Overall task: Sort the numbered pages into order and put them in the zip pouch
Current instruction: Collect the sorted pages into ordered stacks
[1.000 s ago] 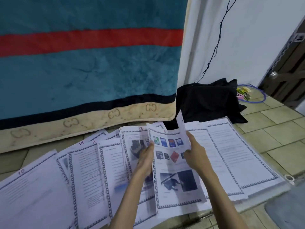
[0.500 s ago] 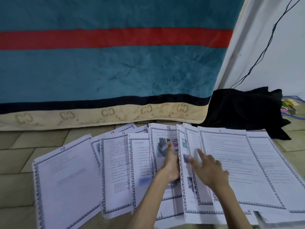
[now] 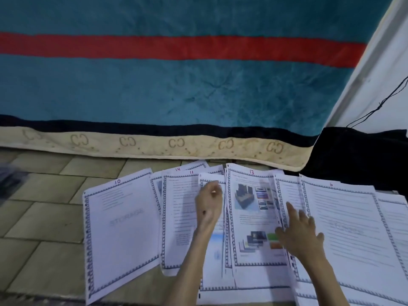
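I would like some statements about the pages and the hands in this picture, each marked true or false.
1. The page marked 10 lies furthest left of the spread pages. True.
2. The page marked 13 shows only text. False: it carries coloured pictures.
3. The right hand rests with spread fingers on the pages. True.
4. The left hand lies on the page marked 10. False: it is over the pages between the page marked 11 and 13.
5. The pages lie on a wooden table. False: they lie on a tiled floor.
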The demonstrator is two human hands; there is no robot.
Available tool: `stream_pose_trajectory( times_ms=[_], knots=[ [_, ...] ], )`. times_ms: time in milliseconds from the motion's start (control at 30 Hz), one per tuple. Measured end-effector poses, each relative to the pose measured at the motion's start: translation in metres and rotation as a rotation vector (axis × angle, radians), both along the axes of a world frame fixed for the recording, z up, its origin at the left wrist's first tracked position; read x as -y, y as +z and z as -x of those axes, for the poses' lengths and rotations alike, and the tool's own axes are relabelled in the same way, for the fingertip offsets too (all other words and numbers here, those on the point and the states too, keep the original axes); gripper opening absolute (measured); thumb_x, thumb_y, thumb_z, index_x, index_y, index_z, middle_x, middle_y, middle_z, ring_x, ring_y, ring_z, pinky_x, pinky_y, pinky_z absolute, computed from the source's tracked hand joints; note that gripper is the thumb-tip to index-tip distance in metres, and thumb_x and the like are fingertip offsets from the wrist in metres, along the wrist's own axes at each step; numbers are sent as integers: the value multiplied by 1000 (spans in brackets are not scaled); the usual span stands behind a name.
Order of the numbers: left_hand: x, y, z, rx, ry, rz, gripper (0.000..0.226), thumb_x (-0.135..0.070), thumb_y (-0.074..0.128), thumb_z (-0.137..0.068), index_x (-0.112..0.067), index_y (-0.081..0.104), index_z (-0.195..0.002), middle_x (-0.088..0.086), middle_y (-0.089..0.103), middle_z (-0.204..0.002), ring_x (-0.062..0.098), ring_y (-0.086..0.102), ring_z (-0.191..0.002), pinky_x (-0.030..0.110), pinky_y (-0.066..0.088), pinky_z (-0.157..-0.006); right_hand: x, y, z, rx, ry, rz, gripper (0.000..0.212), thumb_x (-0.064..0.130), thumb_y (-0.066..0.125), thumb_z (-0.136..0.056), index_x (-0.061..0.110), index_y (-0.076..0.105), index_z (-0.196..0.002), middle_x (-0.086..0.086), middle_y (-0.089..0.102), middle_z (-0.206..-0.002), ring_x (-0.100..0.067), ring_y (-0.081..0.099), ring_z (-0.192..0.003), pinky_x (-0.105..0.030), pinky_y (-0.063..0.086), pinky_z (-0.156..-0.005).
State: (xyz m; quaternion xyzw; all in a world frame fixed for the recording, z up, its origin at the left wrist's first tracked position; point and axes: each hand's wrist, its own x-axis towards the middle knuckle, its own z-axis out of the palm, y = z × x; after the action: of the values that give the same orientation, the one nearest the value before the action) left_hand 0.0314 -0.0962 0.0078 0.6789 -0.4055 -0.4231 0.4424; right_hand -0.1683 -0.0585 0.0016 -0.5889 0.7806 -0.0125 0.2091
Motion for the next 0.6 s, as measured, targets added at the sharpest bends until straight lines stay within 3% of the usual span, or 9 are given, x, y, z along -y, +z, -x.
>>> stream_pose_trajectory(
  times_ms=[67, 133, 233, 333, 367, 433, 500, 600],
  knots=[
    [-9, -3, -29, 283, 250, 29, 40, -16, 56, -91, -10, 50, -130, 11, 50, -136, 25, 47, -123, 34, 40, -103, 1, 2, -18, -17, 112, 83, 67, 49, 34, -95, 30, -1, -149, -6, -1, -159, -29, -8, -146, -53, 4, -115],
    [-15, -3, -44, 299, 263, -74, 55, -23, 59, -89, -8, 38, -138, 15, 45, -138, 31, 42, -128, 39, 37, -105, 1, 0, -46, 60, 259, 206, 68, 66, 14, -89, 34, 6, -149, -2, 0, -159, -23, -12, -145, -48, -1, -116],
    [-14, -6, -44, 78, 65, -230, 49, -20, 63, -88, -3, 47, -131, 12, 59, -127, 24, 59, -110, 24, 45, -88, -4, -17, -85, 119, 503, 250, 93, 78, -24, -64, 44, 5, -146, 8, -10, -156, -16, -19, -143, -41, -13, -111],
    [-19, 1, -62, 160, 98, -175, 19, -13, 61, -88, -7, 67, -105, 3, 69, -105, 12, 59, -78, 5, 42, -57, -6, -39, -98, 40, 563, 168, 102, 76, -35, -54, 45, -2, -145, 11, -18, -154, -17, -28, -139, -47, -18, -110],
    [-20, 1, -73, 201, 133, -174, 15, -14, 61, -88, -8, 69, -100, 5, 71, -99, 12, 59, -76, 4, 40, -57, -7, -44, -96, 18, 537, 153, 105, 76, -37, -52, 44, -3, -146, 10, -16, -156, -16, -30, -137, -49, -18, -109],
    [-24, -1, -96, 243, 194, -189, 14, -16, 63, -86, -7, 70, -95, 10, 71, -94, 19, 62, -87, 13, 41, -72, -8, -51, -92, 2, 494, 128, 107, 77, -38, -50, 42, -6, -146, 9, -14, -157, -15, -31, -134, -50, -18, -109],
    [-26, -1, -108, 155, 265, -216, 30, -15, 66, -85, -4, 65, -113, 13, 67, -114, 23, 59, -107, 22, 39, -91, -8, -51, -90, 27, 478, 105, 109, 78, -37, -49, 40, -6, -147, 11, -15, -157, -14, -31, -134, -51, -18, -110],
    [-26, -7, -116, 89, 271, -258, 41, -19, 65, -86, -4, 58, -124, 13, 59, -128, 27, 52, -122, 30, 36, -103, -7, -50, -92, 45, 474, 86, 114, 80, -37, -47, 38, -6, -148, 10, -16, -156, -15, -30, -135, -51, -19, -109]
  ],
)
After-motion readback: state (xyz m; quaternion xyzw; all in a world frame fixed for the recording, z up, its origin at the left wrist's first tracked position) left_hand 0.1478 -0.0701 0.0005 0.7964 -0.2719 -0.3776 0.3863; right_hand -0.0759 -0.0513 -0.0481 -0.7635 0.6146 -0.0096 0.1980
